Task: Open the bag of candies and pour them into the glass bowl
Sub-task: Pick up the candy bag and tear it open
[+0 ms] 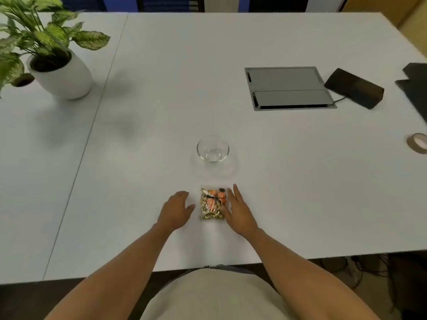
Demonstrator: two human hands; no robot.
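On the white table [231, 54], biggest thing first: potted plant [46, 49] far left corner, well away from the work. Grey cable hatch [290, 87] set into the top at right, dark box [354, 87] with a cord just beside it, tape roll [418, 143] at the right edge. None of that is in play.

Centre: bowl [212, 148], clear glass, upright, empty as far as I can see. Nothing in the way between it and the person.

Bag [212, 203] lies flat on the table, near the person's edge, just short of the bowl, in line with it. Clear plastic, gold and orange wrapped candies inside, a few dark ones at the far end. Looks sealed; can't make out a tear or a notch at this resolution.

Left hand [175, 210]: fingers spread, nothing held, just beside the bag's left edge, small gap showing. Right hand [240, 211]: flat, fingers extended, nothing held, along the bag's right edge, overlapping it slightly. Touching or just above, can't tell.

Progress, my read: basically zero. Bag not lifted, not opened, no candy in the bowl. Left to do: grip, open the bag, tip over the bowl, pour. Thin plastic, loose candies, so a hard tear could scatter them across the table.
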